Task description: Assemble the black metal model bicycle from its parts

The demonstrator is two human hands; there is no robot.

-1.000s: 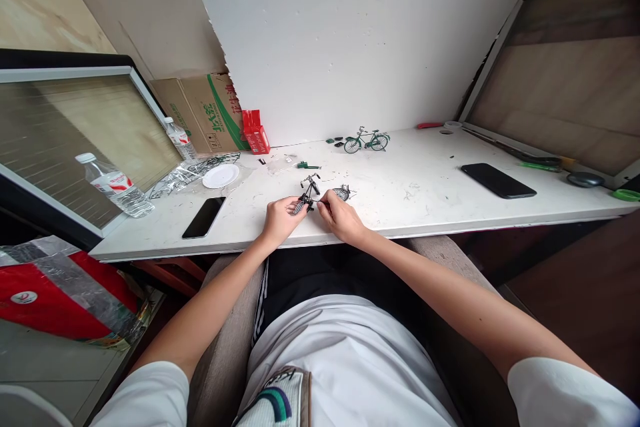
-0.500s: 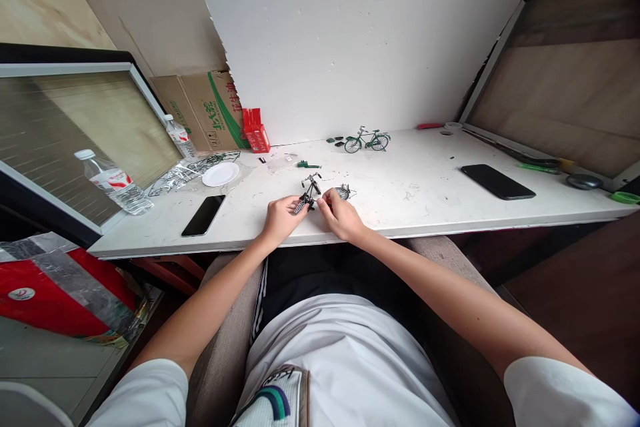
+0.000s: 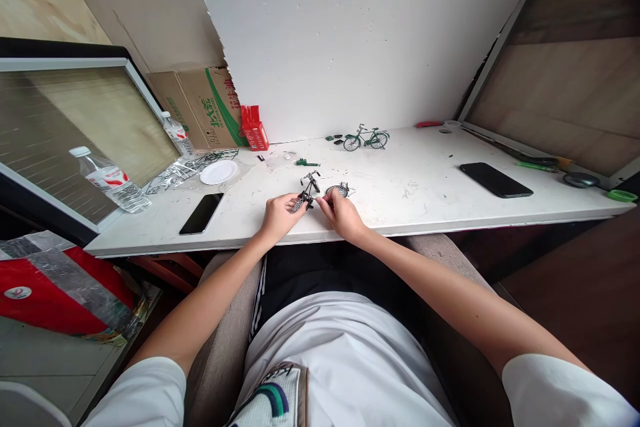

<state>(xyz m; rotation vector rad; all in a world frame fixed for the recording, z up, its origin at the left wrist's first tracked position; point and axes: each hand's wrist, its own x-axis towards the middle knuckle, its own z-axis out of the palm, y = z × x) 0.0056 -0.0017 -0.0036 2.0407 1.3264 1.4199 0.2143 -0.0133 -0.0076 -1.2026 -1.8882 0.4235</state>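
Near the front edge of the white table, my left hand [image 3: 281, 215] is closed on a partly assembled black model bicycle frame [image 3: 307, 195], its handlebar end pointing away from me. Just to the right, my right hand [image 3: 345, 217] has thumb and index finger pinched together by the frame's lower end. Whatever that pinch holds is too small or hidden to make out. Right behind these fingers lies a small spoked wheel part [image 3: 343, 189], partly covered by the hand. Farther back stands a green model bicycle [image 3: 367, 139], and a small green part [image 3: 307, 163] lies in front of it.
On the left are a phone [image 3: 201, 213], a white plate [image 3: 219, 172], two water bottles [image 3: 111, 178] and a red box [image 3: 255, 128]. Another phone [image 3: 495, 180] lies to the right. A white board [image 3: 340, 47] closes off the back of the table [image 3: 425, 193].
My right fingertips have drawn slightly away from the frame toward the right, and more of the wheel part shows behind them. My left hand keeps its hold; the whole view has shifted a little.
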